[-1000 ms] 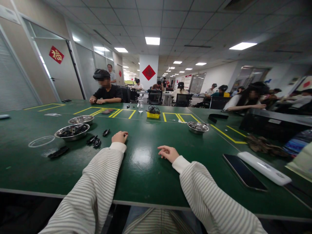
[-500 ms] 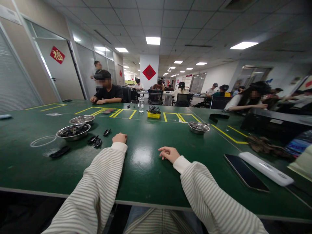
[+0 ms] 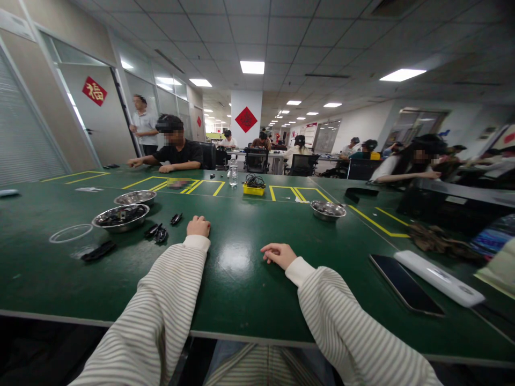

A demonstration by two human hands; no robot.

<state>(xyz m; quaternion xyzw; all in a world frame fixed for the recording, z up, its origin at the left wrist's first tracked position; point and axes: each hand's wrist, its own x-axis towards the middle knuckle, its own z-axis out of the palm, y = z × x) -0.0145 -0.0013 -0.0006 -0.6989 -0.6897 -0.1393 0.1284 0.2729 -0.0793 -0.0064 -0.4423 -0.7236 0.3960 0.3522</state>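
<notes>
My left hand (image 3: 198,227) rests palm down on the green table (image 3: 241,300), its short-looking fingers pointing forward and slightly apart. Nothing shows in it. Nearest to it, on its left, lie a small black piece (image 3: 176,219) and a few black plastic parts (image 3: 157,234). My right hand (image 3: 280,254) lies on the table with the index finger stretched to the left and the other fingers loosely bent. It is open and holds nothing. Both striped sleeves reach across the table's near edge.
Left stand a metal bowl of black parts (image 3: 121,217) and another metal bowl (image 3: 135,198); a third bowl (image 3: 328,210) stands right. Further back are a water bottle (image 3: 233,172) and a yellow box of cables (image 3: 254,189). A phone (image 3: 404,284) and white device (image 3: 439,277) lie right.
My left hand has turned slightly, its fingers now showing more at the front. My right hand stays put. Across the table a person stretches an arm left; another person behind has moved left.
</notes>
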